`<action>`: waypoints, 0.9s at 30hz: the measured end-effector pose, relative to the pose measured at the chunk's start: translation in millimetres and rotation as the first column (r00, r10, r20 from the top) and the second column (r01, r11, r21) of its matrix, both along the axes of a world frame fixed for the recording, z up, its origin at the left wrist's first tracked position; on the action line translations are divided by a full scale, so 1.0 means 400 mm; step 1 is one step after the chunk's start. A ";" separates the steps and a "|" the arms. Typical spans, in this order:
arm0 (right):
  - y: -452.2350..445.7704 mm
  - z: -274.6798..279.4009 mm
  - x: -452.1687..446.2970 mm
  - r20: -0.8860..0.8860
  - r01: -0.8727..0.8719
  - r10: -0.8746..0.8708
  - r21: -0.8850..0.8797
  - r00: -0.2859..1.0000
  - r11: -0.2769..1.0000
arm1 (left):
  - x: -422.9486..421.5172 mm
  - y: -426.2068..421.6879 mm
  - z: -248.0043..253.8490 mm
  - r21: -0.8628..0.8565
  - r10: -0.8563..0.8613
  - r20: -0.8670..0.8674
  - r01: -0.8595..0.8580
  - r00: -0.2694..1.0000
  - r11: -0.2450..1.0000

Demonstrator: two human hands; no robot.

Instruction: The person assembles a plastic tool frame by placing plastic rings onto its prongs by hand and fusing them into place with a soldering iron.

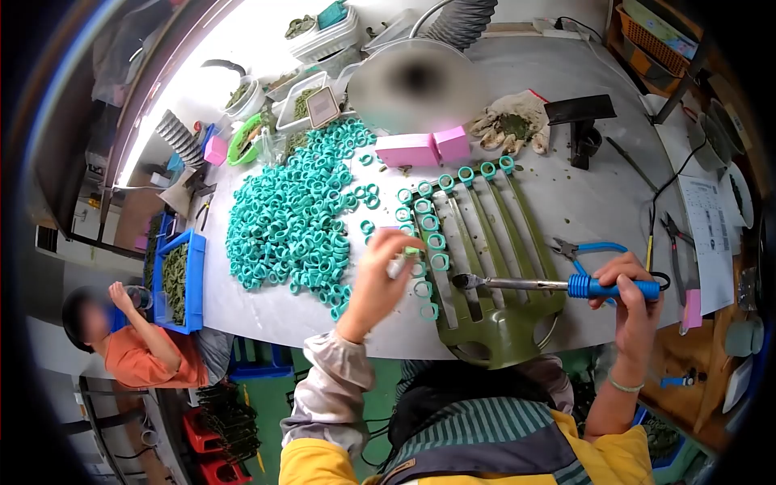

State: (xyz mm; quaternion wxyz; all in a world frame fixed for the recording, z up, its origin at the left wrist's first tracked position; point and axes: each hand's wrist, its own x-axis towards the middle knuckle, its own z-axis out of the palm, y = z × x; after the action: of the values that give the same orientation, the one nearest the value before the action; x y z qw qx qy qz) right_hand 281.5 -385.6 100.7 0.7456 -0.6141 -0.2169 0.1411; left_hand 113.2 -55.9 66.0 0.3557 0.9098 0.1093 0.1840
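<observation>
My right hand (626,283) is wrapped round the blue handle of a soldering iron (517,284). The iron's dark tip is over the slots of an olive-green slotted piece (505,327), which lies near the table's front edge. Teal rings (436,241) stand in a column along its left side, and more sit at the far ends of its bars. Close to that column, my left hand (378,279) has its fingers drawn together at the rings. What they hold, if anything, is hidden, and something whitish shows at a fingertip.
A large heap of teal rings (291,214) spreads to the left. Behind are pink blocks (408,150), a stained glove (513,123) and a black stand (580,129). Blue-handled cutters (586,247) lie right, near the iron's cord (659,194). Another person (153,347) sits left beside a blue bin (194,283).
</observation>
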 end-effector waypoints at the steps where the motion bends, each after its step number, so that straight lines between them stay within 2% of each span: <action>1: -0.003 0.001 -0.001 -0.002 -0.001 0.001 0.002 1.000 1.000 | -0.018 0.028 0.004 -0.001 0.099 -0.022 -0.099 0.995 0.995; 3: -0.007 0.004 -0.006 -0.004 -0.005 0.005 0.007 1.000 1.000 | -0.058 0.080 -0.008 0.390 0.129 -0.083 -0.087 0.988 0.917; 5: -0.009 0.005 -0.009 -0.015 -0.009 0.009 0.023 1.000 1.000 | -0.087 0.106 -0.045 0.497 0.136 -0.179 -0.030 0.974 0.867; 7: -0.011 0.009 -0.010 -0.022 -0.006 0.007 0.023 1.000 1.000 | -0.095 0.105 -0.072 0.509 0.113 -0.191 0.000 0.975 0.861; 10: -0.016 0.015 -0.015 -0.021 -0.001 0.001 0.007 1.000 1.000 | -0.115 0.104 -0.073 0.431 0.212 -0.137 -0.134 0.968 0.892; 12: -0.018 0.013 -0.014 -0.018 -0.006 0.006 0.019 1.000 1.000 | -0.119 0.087 -0.052 0.115 0.249 -0.163 -0.232 0.955 0.966; 14: -0.021 0.014 -0.015 -0.009 -0.007 0.007 0.009 1.000 1.000 | -0.114 0.045 -0.011 -0.187 0.251 -0.170 -0.281 0.953 0.941; 17: -0.023 0.013 -0.015 -0.009 -0.004 0.004 -0.003 1.000 1.000 | -0.087 -0.049 0.050 -0.340 0.045 -0.053 -0.060 0.998 0.938; 20: -0.023 0.004 -0.011 -0.023 -0.007 0.007 -0.009 1.000 1.000 | -0.069 -0.112 0.037 -0.355 -0.025 -0.039 0.010 0.999 0.935; 23: -0.023 -0.010 -0.009 -0.044 -0.029 0.029 -0.002 0.999 1.000 | -0.048 -0.124 0.020 -0.072 -0.095 -0.013 0.094 0.995 0.993; 27: 0.004 -0.025 -0.015 -0.074 -0.044 0.047 0.037 0.996 0.998 | -0.030 -0.134 -0.007 0.065 -0.085 -0.026 0.087 0.996 0.994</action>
State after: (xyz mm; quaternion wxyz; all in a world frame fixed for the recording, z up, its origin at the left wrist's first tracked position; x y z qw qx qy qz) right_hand 275.3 -384.0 90.9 0.7607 -0.5899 -0.2050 0.1771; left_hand 101.3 -109.3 63.1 0.3319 0.9269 0.0680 0.1615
